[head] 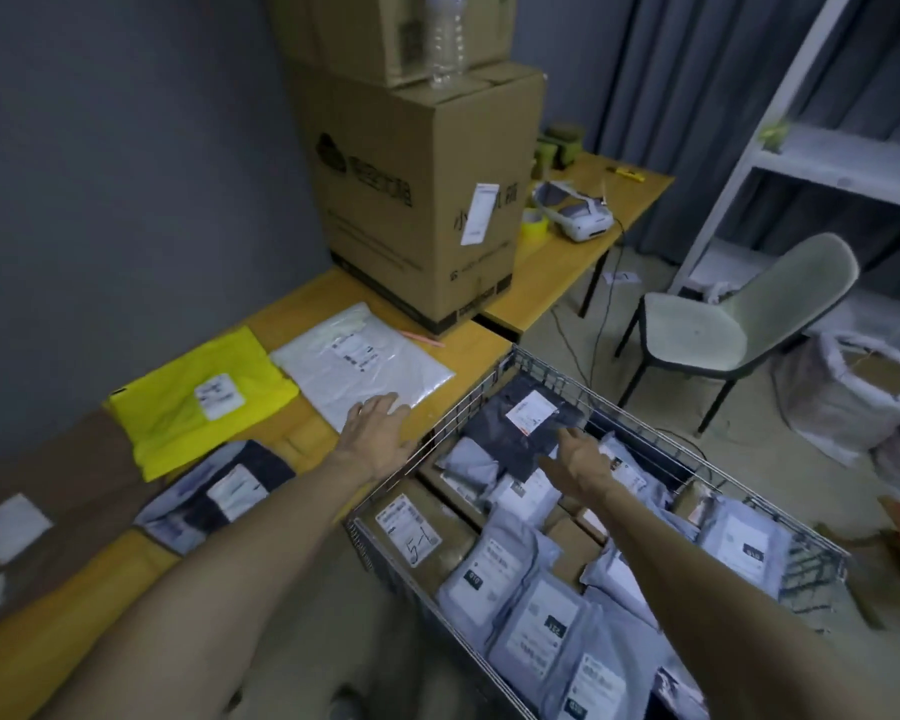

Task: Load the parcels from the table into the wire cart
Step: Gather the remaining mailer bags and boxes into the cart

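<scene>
While the right hand (585, 462) hangs inside the wire cart (494, 387), fingers spread loosely over a dark parcel (520, 423) at the cart's far end and gripping nothing, the left hand (380, 431) lies flat on the near right corner of the white parcel (359, 363), fingers splayed, palm down, not closed around it.

Step in hand, as I read it: dark parcel just dropped or being settled, white one up next. Cart looks well filled with grey mailers and brown boxes.

4 parcels remain in clear view on the table (479, 345): white at far right, yellow parcel (198, 402) left of it, a dark-and-grey parcel (219, 496) nearer, a brown parcel (48, 491) at near left.

Next move likely needs the white parcel slid toward the table edge so fingers can get under it; the bag is flat and slick, so a top press alone won't lift it. Cart rim sits just right of that edge, so it's a short carry.
</scene>
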